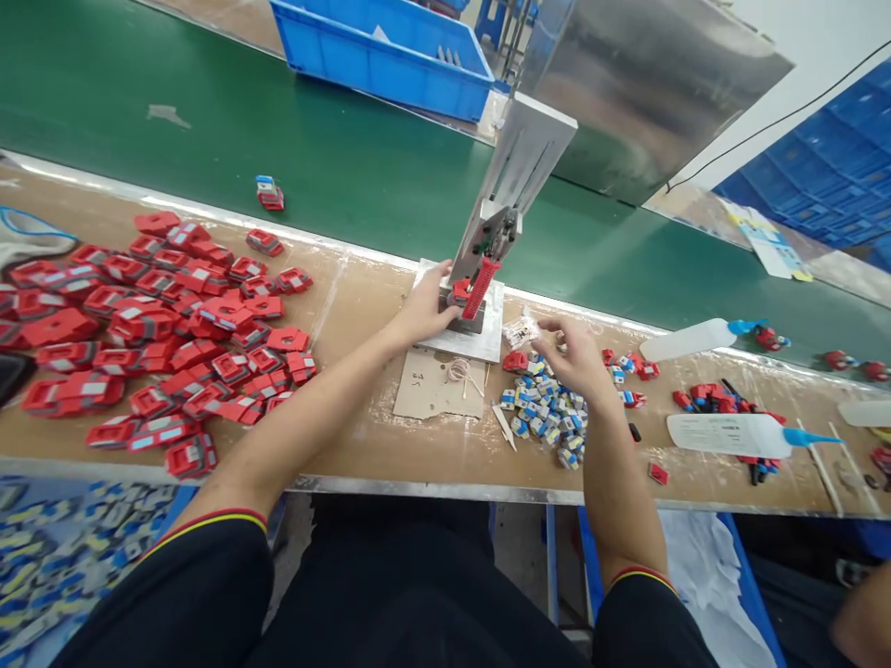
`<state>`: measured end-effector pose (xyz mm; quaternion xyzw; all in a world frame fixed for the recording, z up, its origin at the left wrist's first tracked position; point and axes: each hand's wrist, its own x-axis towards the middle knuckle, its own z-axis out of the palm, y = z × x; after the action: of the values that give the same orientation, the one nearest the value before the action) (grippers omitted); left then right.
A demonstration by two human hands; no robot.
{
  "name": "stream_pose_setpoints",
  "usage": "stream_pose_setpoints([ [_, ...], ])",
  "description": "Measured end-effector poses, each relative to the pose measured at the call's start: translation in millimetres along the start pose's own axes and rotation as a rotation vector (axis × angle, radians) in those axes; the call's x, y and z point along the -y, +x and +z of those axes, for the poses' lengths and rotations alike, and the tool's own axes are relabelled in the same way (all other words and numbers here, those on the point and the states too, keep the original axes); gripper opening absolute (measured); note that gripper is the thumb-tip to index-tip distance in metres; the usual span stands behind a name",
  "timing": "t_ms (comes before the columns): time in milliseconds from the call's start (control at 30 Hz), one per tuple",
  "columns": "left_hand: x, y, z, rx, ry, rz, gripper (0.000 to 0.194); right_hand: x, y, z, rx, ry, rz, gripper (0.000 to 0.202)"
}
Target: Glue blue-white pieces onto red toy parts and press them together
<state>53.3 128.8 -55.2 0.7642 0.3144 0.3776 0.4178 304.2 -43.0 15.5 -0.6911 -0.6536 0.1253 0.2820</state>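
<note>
My left hand (422, 308) is closed at the base of an upright metal toggle press (487, 237), its thumb and fingers round a red plastic part (460, 290) set there. The press's red lever handle (482, 288) slants down just right of that part. In my right hand (574, 357), thumb and fingers pinch a small whitish packet with dark marks (521, 331), held beside the press's metal plate (491, 343). Below it lies a pile of small blue, white and yellow blocks (547, 408). Cardboard (428, 390) with a ring of tape lies before the plate.
Many red and grey plastic parts (187, 315) are heaped at left. Two white squeeze bottles (724, 433) with blue tips lie at right among red pieces. A green conveyor belt (376, 176) runs behind, with a blue crate (390, 56) beyond. Another person's arm (863, 612) shows lower right.
</note>
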Motion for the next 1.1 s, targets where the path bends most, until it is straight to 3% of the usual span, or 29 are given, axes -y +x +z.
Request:
stream_pose_setpoints([
  [133,-3,-27,-17.9,-0.187,-0.013,-0.056,0.071,-13,-7,9,0.316,-0.314,-0.022,0.036],
  [300,-21,-80,-42.6,-0.270,-0.036,-0.053,0.058,-14,2,27,0.394,-0.356,0.021,0.027],
  [400,-47,-123,-48.1,-0.284,0.015,-0.028,0.041,-8,-14,20,0.245,-0.108,0.047,0.028],
  [467,-68,-145,-41.9,-0.225,0.056,0.018,0.031,6,-35,20,0.060,0.257,0.108,0.035],
  [533,-89,-158,-28.8,-0.119,0.046,0.148,0.029,28,-59,28,-0.068,0.651,0.189,0.046],
  [600,-102,-160,-12.9,-0.047,0.032,0.292,0.042,55,-80,43,-0.088,0.949,0.267,0.053],
  [700,-108,-154,5.8,0.016,0.001,0.445,0.064,87,-99,66,-0.050,1.190,0.345,0.060],
  [800,-102,-152,13.1,0.052,-0.107,0.462,0.067,100,-108,80,-0.050,1.262,0.331,0.054],
  [967,-93,-160,14.0,0.007,-0.358,0.345,0.062,98,-115,93,-0.148,1.090,0.039,0.064],
  [1100,-90,-162,14.0,0.038,-0.412,0.364,0.067,97,-119,99,-0.249,0.916,-0.111,0.059],
])
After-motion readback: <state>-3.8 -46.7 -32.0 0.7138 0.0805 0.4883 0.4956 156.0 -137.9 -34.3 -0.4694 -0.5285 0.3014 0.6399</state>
